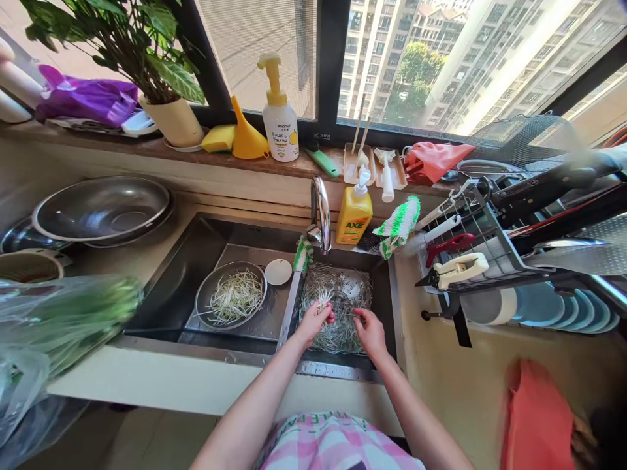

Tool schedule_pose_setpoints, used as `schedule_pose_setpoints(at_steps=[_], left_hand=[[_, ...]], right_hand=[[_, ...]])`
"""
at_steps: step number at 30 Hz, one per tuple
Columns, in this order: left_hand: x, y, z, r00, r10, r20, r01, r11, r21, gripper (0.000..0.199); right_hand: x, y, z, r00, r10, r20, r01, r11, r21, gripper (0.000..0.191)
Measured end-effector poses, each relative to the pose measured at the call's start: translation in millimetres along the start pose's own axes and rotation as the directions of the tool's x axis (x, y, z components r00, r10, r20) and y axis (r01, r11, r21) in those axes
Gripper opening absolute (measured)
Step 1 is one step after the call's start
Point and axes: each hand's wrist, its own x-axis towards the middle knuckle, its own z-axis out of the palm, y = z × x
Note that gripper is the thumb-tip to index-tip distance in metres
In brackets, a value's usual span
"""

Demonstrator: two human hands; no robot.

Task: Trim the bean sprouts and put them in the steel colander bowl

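Observation:
My left hand (317,321) is closed round a small bunch of pale bean sprouts (323,299), held over the right basin of the sink. Just to its right, my right hand (370,331) has thumb and fingertips pinched together; whatever is between them is too small to make out. Below both hands, many thin sprouts (337,336) float in the right basin (383,287). In the left basin (169,287) stands a round metal strainer bowl (197,301) with a heap of whitish sprouts (238,295) in it.
A faucet (321,215) rises behind the divider, beside a yellow soap bottle (353,219) and a green-white cloth (399,225). To the right stands a rack (509,241) with knives, scissors and plates. Bagged greens (73,313) and large metal bowls (102,209) lie left.

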Motion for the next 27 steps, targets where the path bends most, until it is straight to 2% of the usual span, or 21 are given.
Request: schedule_pose_setpoints(at_steps=[2,5,10,14,17,19,21,24,27], left_hand=[[-2,4,-1.6,1.0,-0.007,0.025,0.006,0.999,0.046,0.039],[-12,10,1.2,0.992,-0.013,0.124,-0.004,0.99,0.138,0.037],[-28,25,11.7,0.951,-0.097,0.293,0.021,0.967,0.252,0.036],[-35,34,14.2,0.923,-0.104,0.371,-0.024,0.946,0.325,0.034],[-39,39,13.5,0.905,-0.107,0.412,-0.034,0.947,0.319,0.034],[-41,42,12.7,0.891,-0.12,0.437,-0.025,0.95,0.312,0.033],[-43,43,11.8,0.883,-0.129,0.452,-0.02,0.951,0.309,0.032],[-43,41,10.2,0.887,-0.129,0.444,-0.021,0.949,0.316,0.032],[-42,37,9.1,0.891,-0.127,0.436,-0.02,0.948,0.318,0.033]], right_hand=[[3,1,-7,0.994,-0.111,-0.013,0.11,0.989,-0.096,0.022],[6,-14,-14,0.968,-0.251,0.011,0.251,0.966,-0.065,0.024],[24,-49,-30,0.878,-0.473,0.069,0.478,0.873,-0.099,0.027],[40,-61,-49,0.806,-0.524,0.274,0.571,0.812,-0.126,0.026],[43,-67,-60,0.739,-0.495,0.457,0.61,0.78,-0.14,0.021],[41,-71,-63,0.716,-0.46,0.525,0.611,0.777,-0.152,0.018],[37,-74,-63,0.721,-0.43,0.542,0.607,0.77,-0.197,0.016],[31,-74,-57,0.759,-0.417,0.5,0.6,0.747,-0.288,0.015],[28,-69,-46,0.855,-0.412,0.315,0.503,0.806,-0.312,0.014]])
